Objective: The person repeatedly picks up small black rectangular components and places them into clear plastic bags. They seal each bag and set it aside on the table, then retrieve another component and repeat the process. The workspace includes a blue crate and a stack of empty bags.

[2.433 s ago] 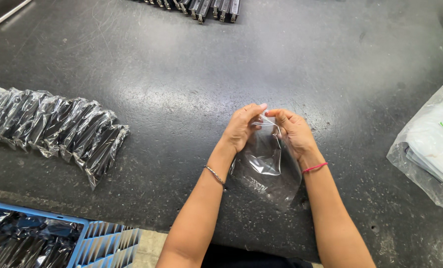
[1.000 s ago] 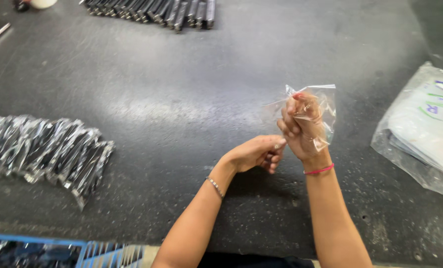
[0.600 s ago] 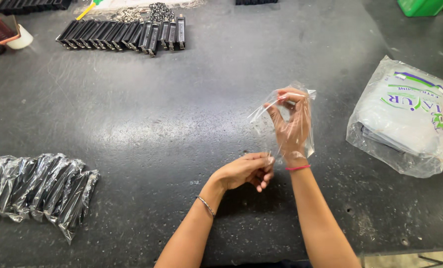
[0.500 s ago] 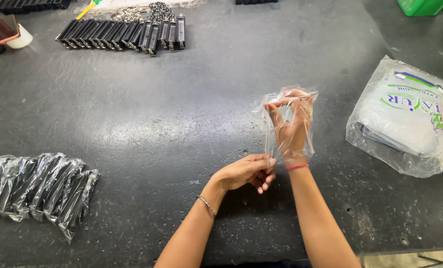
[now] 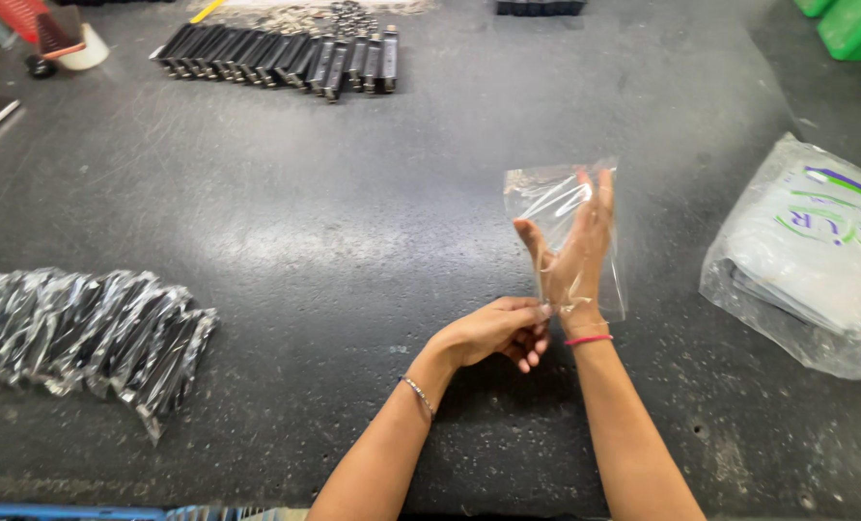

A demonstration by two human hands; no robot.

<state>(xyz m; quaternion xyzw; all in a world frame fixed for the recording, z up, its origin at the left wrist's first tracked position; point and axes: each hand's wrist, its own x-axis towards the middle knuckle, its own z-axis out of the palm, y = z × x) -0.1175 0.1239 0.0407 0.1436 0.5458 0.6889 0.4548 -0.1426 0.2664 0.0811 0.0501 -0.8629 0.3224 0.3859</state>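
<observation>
Clear plastic, a small bag (image 5: 568, 236), sheathes the right hand (image 5: 573, 253), whose fingers stand straight and spread inside it, raised above the dark table (image 5: 353, 241); the left hand (image 5: 493, 333) pinches the bag's lower edge near the right wrist (a red band circles that wrist); left of the arms lies a row of bagged dark parts (image 5: 83, 333); to the right rests a large printed plastic sack (image 5: 817, 260); farther off, a line of bare black parts (image 5: 286, 60) sits at the table's far side.
</observation>
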